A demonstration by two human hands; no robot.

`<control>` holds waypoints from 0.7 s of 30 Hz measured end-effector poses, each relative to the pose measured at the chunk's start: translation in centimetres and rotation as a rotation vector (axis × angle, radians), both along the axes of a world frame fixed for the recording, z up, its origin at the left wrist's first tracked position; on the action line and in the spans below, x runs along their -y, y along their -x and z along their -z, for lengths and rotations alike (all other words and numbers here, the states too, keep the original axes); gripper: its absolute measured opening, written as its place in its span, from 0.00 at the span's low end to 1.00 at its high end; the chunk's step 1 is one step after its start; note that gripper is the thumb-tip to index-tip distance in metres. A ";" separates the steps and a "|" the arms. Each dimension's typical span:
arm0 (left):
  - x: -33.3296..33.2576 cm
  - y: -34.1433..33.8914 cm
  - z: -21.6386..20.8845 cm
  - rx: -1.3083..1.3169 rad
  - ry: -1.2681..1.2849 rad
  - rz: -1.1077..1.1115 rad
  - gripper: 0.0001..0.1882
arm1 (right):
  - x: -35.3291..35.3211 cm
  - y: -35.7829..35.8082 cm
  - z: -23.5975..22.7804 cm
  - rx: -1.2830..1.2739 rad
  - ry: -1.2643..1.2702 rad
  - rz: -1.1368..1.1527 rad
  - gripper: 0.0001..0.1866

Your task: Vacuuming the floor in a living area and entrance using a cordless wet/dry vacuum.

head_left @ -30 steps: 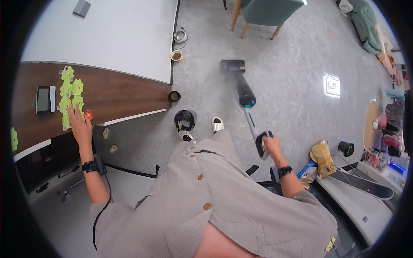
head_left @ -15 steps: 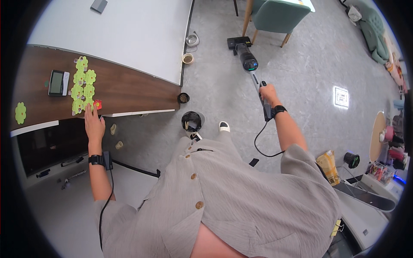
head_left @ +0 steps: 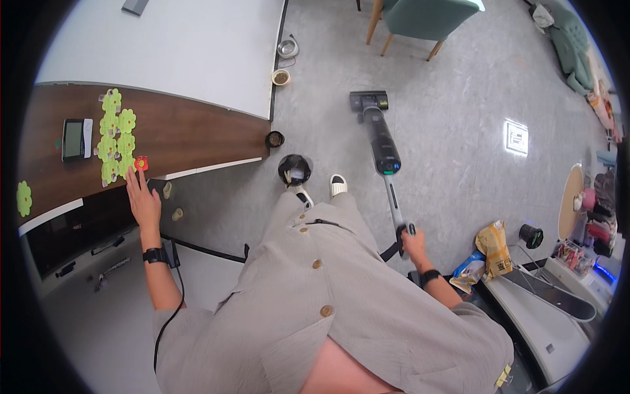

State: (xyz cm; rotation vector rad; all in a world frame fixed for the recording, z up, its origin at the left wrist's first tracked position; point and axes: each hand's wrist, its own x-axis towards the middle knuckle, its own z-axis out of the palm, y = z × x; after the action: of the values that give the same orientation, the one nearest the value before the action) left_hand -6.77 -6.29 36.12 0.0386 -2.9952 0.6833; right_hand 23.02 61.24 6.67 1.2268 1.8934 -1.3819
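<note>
My right hand (head_left: 413,243) is wrapped round the handle of a dark grey and black stick vacuum cleaner (head_left: 384,146). Its wide floor head (head_left: 369,100) rests on the grey tiles ahead of me. On the left, my left hand (head_left: 144,199) has its fingers stretched out over the edge of a brown wooden cabinet top (head_left: 197,141). The fingertips are beside several yellow-green flower-shaped pieces (head_left: 118,134) and a small red square thing (head_left: 141,163). A digital display device (head_left: 77,139) stands farther left on the wood.
A black bin (head_left: 295,169) stands just in front of my feet. Beside the white panel are a dark pot (head_left: 275,139), a cream bowl (head_left: 281,77) and a metal bowl (head_left: 287,48). A green chair (head_left: 426,18) is at the back; yellow bags (head_left: 493,249) lie at right.
My right hand has drawn the vacuum cleaner back toward my body, its head moving away from the chair legs. My left hand stays at the cabinet edge, fingers still stretched out.
</note>
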 end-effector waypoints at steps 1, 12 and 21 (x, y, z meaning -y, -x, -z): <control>0.1 0.0 0.2 -0.022 -0.013 0.013 0.42 | 0.5 -1.5 -2.0 0.006 0.034 0.062 0.03; 0.8 1.2 3.1 -0.126 0.006 0.050 0.39 | -0.2 -12.4 -10.2 0.120 0.105 0.255 0.05; 1.2 1.5 4.0 -0.208 -0.052 0.028 0.36 | 2.1 -9.2 -13.2 0.161 -0.028 0.083 0.03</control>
State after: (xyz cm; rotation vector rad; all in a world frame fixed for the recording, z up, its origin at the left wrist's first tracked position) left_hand -8.27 -7.48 32.15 0.0659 -2.8076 0.5614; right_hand 32.27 59.19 19.82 1.3998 1.7750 -1.2613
